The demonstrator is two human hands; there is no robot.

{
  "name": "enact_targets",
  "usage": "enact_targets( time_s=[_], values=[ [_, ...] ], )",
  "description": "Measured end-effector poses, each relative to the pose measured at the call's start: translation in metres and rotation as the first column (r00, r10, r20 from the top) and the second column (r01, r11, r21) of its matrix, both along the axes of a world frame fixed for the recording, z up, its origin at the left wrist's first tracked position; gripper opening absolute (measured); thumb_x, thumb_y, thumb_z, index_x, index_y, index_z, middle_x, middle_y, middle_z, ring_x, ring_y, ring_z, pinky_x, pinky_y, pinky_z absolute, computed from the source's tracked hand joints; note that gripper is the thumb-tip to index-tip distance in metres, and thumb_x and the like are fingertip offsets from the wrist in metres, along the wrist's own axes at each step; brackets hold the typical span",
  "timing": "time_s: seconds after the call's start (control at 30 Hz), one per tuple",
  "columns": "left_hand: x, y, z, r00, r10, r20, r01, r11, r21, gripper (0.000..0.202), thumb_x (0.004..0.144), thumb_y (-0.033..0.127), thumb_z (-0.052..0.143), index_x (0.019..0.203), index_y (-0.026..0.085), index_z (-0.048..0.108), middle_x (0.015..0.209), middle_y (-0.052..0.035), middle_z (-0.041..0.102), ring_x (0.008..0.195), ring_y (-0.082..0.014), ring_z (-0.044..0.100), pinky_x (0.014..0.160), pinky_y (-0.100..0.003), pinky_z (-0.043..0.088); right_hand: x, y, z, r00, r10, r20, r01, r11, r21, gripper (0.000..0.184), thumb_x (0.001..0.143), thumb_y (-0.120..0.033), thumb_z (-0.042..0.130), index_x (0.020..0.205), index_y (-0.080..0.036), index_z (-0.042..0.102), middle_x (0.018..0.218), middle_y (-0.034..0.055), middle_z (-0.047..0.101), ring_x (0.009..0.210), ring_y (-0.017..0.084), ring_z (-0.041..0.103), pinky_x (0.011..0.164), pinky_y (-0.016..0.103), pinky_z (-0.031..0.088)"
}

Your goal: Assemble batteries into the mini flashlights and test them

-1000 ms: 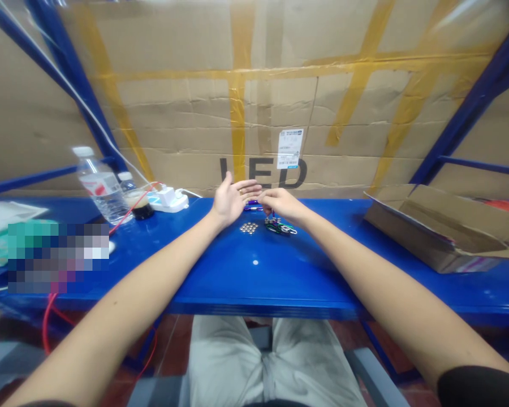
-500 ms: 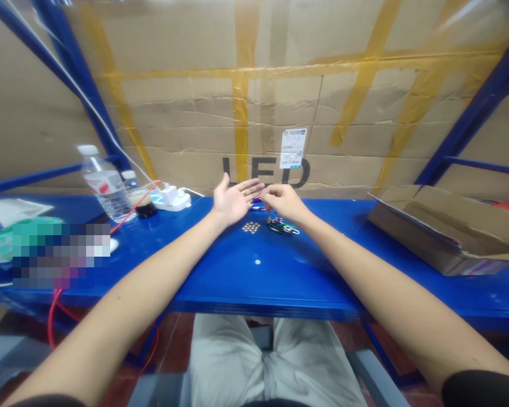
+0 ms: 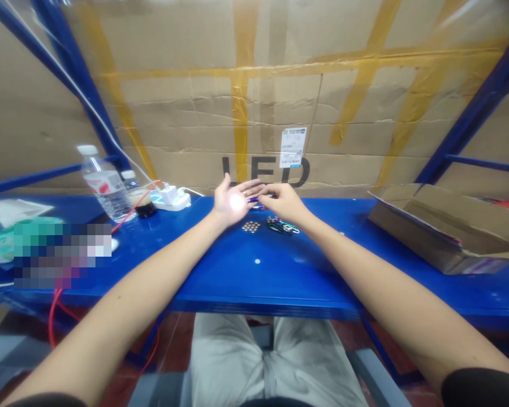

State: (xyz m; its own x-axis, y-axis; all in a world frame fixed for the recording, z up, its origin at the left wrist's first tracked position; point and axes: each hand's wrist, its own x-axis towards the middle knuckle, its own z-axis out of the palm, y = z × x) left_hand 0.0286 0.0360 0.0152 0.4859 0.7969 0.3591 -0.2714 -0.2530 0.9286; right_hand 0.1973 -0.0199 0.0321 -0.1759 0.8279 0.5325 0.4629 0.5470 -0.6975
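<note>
Your right hand [image 3: 275, 199] has shifted slightly toward your left hand [image 3: 233, 202], and a bright white spot of light [image 3: 238, 202] now glows on the left palm, which was plain skin half a second ago. Your left hand is spread, palm up, thumb raised, above the back part of the blue worktop [image 3: 220, 277]. Your right hand pinches a slim purple tube [image 3: 253, 199] between thumb and fingers, its end toward the left palm. A second purple tube [image 3: 258, 207] lies just beneath, near the middle of the worktop's back edge.

In front of your hands, a cluster of small silvery discs [image 3: 251, 227] sits just left of a tangle of green and white clips [image 3: 283, 227]; their details are too small to make out. A white dot [image 3: 257, 261] lies nearer the front edge. Toward the right end stands an open cardboard box [image 3: 441, 237]. Toward the back left corner are a clear bottle [image 3: 106, 186], a smaller bottle with dark liquid [image 3: 143, 204] and a white power strip [image 3: 173, 200]. Behind the back edge rises taped cardboard, printed "LED".
</note>
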Motion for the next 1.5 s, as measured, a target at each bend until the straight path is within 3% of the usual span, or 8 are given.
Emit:
enact_targets(
  time_s=[0.17, 0.37, 0.53, 0.7, 0.93, 1.5],
  values=[
    [-0.001, 0.0, 0.002, 1.0, 0.016, -0.008, -0.016, 1.0, 0.018, 0.078, 0.089, 0.077, 0.032, 0.117, 0.014, 0.069, 0.115, -0.023, 0.072, 0.121, -0.041, 0.062, 0.094, -0.058, 0.054, -0.002, -0.004, 0.0, 0.996, -0.063, 0.068, 0.057, 0.994, 0.09, 0.017, 0.075, -0.015, 0.057, 0.075, -0.017, 0.074, 0.074, 0.0028, 0.073, 0.07, 0.017, 0.061, 0.066, 0.028, 0.043],
    [-0.002, 0.0, 0.001, 1.0, 0.008, 0.008, -0.008, 1.0, -0.018, 0.084, 0.088, 0.08, 0.027, 0.117, 0.014, 0.069, 0.114, -0.0226, 0.072, 0.118, -0.0397, 0.064, 0.091, -0.056, 0.055, -0.005, -0.009, 0.001, 0.998, 0.004, 0.06, -0.01, 0.995, 0.1, 0.022, 0.075, -0.012, 0.06, 0.083, -0.019, 0.078, 0.095, 0.0054, 0.079, 0.087, 0.021, 0.07, 0.081, 0.031, 0.05],
    [-0.002, 0.001, 0.0, 0.999, 0.023, -0.024, -0.022, 0.999, 0.026, 0.084, 0.088, 0.08, 0.026, 0.117, 0.014, 0.069, 0.109, -0.0221, 0.072, 0.112, -0.0391, 0.066, 0.088, -0.055, 0.055, -0.004, -0.008, -0.001, 0.993, 0.011, 0.12, -0.03, 0.988, 0.153, 0.02, 0.077, -0.014, 0.064, 0.088, -0.02, 0.08, 0.097, 0.0067, 0.079, 0.09, 0.024, 0.072, 0.085, 0.034, 0.052],
    [-0.001, -0.002, 0.001, 0.995, -0.023, 0.097, 0.04, 0.985, -0.168, 0.09, 0.089, 0.081, 0.02, 0.115, 0.011, 0.069, 0.103, -0.0221, 0.073, 0.106, -0.036, 0.068, 0.081, -0.048, 0.056, -0.002, -0.005, -0.004, 0.987, 0.005, 0.158, -0.034, 0.982, 0.183, 0.02, 0.08, -0.015, 0.064, 0.092, -0.019, 0.08, 0.099, 0.0068, 0.08, 0.091, 0.024, 0.074, 0.084, 0.034, 0.053],
    [0.0, -0.009, 0.008, 0.947, -0.081, 0.31, 0.209, 0.891, -0.404, 0.085, 0.097, 0.07, 0.018, 0.126, 0.004, 0.064, 0.097, -0.0209, 0.073, 0.092, -0.0293, 0.071, 0.071, -0.038, 0.056, -0.001, -0.004, -0.005, 0.986, -0.013, 0.164, -0.027, 0.97, 0.241, 0.023, 0.079, -0.011, 0.063, 0.093, -0.019, 0.079, 0.1, 0.0046, 0.08, 0.093, 0.022, 0.075, 0.085, 0.032, 0.056],
    [0.0, -0.008, 0.008, 0.938, -0.068, 0.339, 0.215, 0.884, -0.416, 0.083, 0.096, 0.07, 0.025, 0.128, 0.003, 0.064, 0.101, -0.022, 0.073, 0.099, -0.0312, 0.07, 0.08, -0.041, 0.057, -0.001, -0.006, -0.003, 0.987, -0.004, 0.163, -0.032, 0.976, 0.217, 0.023, 0.077, -0.012, 0.063, 0.093, -0.016, 0.079, 0.097, 0.0068, 0.08, 0.092, 0.023, 0.075, 0.083, 0.032, 0.055]
  ],
)
